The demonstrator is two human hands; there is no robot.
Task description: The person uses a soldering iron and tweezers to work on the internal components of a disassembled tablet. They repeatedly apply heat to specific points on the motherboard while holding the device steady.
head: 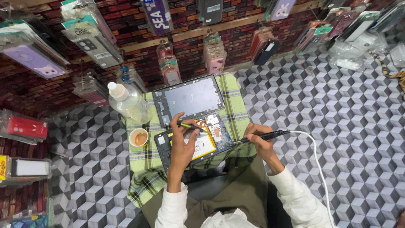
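Observation:
An opened tablet [213,126] lies on a green checked cloth [147,160], its yellow battery and circuit boards exposed. My left hand [182,143] rests on it and holds yellow-handled tweezers [192,126] whose tip points at the board. My right hand [259,141] grips a black soldering iron [265,135] with a white cable [316,160]; its tip reaches toward the tablet's right edge. A grey back cover [192,99] lies just beyond the tablet.
A clear plastic bottle [126,101] and a small round tub [139,137] stand at the cloth's left. The floor has a grey cube pattern [329,105]. Packaged phone cases [88,33] hang on the brick-pattern wall behind.

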